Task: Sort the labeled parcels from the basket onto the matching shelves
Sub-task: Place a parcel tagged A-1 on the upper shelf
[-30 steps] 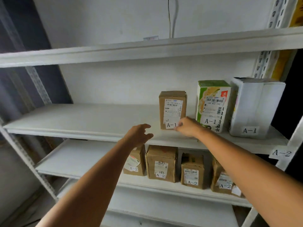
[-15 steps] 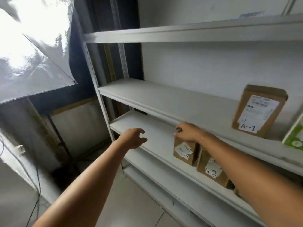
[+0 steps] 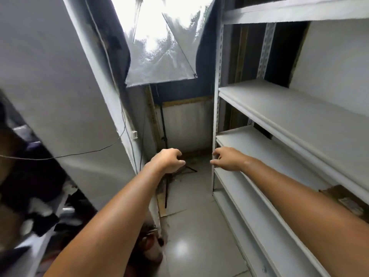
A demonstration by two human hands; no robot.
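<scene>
Both hands hang in the air in front of me and hold nothing. My left hand (image 3: 169, 159) has loosely curled fingers, over the floor left of the rack. My right hand (image 3: 227, 160) has relaxed, slightly spread fingers, just in front of the left end of the white shelf rack (image 3: 279, 108). The left ends of the shelves in view are bare. One brown parcel (image 3: 345, 198) peeks out at the right edge, partly hidden behind my right forearm. The basket is out of view.
A softbox light (image 3: 159, 43) on a black tripod stand (image 3: 165, 176) fills the corner ahead. A white wall panel (image 3: 65, 86) with a cable runs along the left. Dark clutter (image 3: 30, 186) lies at the lower left. Glossy tiled floor (image 3: 189, 236) lies between.
My view has swung left, away from the A-1 and A-2 parcels, toward the corner. Both hands have come off the shelf front and moved left with it, still holding nothing.
</scene>
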